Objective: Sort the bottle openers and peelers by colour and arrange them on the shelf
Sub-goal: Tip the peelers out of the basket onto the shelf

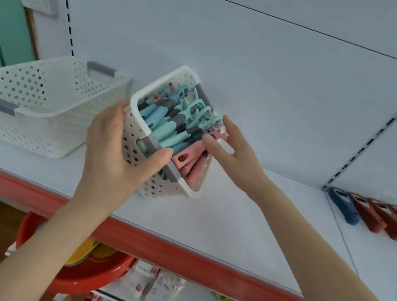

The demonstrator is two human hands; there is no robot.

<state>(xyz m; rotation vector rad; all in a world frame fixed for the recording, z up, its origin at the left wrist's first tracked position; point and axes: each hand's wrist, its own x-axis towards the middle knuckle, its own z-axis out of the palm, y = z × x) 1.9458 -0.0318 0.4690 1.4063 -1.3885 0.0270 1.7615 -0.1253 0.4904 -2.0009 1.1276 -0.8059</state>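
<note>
1. The shelf (232,221), white with a red front edge, carries everything. Its broad bare middle looks like the place where colour groups could be laid out.
2. An empty perforated basket (39,123) sits at the left, well apart from the hands, probably as a spare for one colour.
3. The filled basket (159,189) is tipped toward the person on its lower edge, likely so the contents show.
4. The left grip (111,159) wraps the basket's near corner with the thumb over the grey handle, bearing the tilt.
5. The right grip (234,148) is wide, its fingers spread against the far side to steady it.
6. A row of red and blue tools (385,221) lies at the far right.
7. Mint and blue peelers (170,122) fill the basket, still mixed together.
8. Pink openers (188,160) sit lowest, just beside the right thumb.
</note>
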